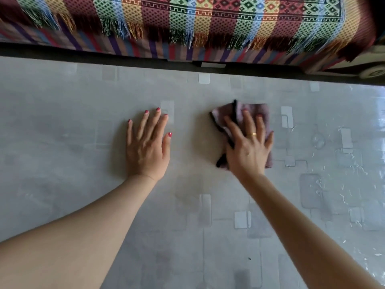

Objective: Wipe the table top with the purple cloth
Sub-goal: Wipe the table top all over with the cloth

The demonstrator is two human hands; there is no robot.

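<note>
The purple cloth [253,113], folded and edged with a dark trim, lies flat on the grey tabletop [62,142] a little right of the middle, directly beneath the right hand [248,147]. That hand lies palm down on top of it with straight, slightly spread fingers, pressing it to the surface; the fingertips reach nearly to the cloth's far edge, while cloth shows past the hand on the far side, along the right side by the little finger, and at the left where the dark trim runs beside the thumb. A gold ring [253,134] sits on 1 finger of this hand. The left hand [148,147] rests flat on the bare tabletop to the left of the cloth, apart from it, fingers straight and gently spread, holding nothing. The tabletop carries a pattern of pale rectangles under a glossy, reflective cover. Beyond its far edge runs a sofa [145,49] draped with a colourful woven throw [187,17] with fringed ends.
</note>
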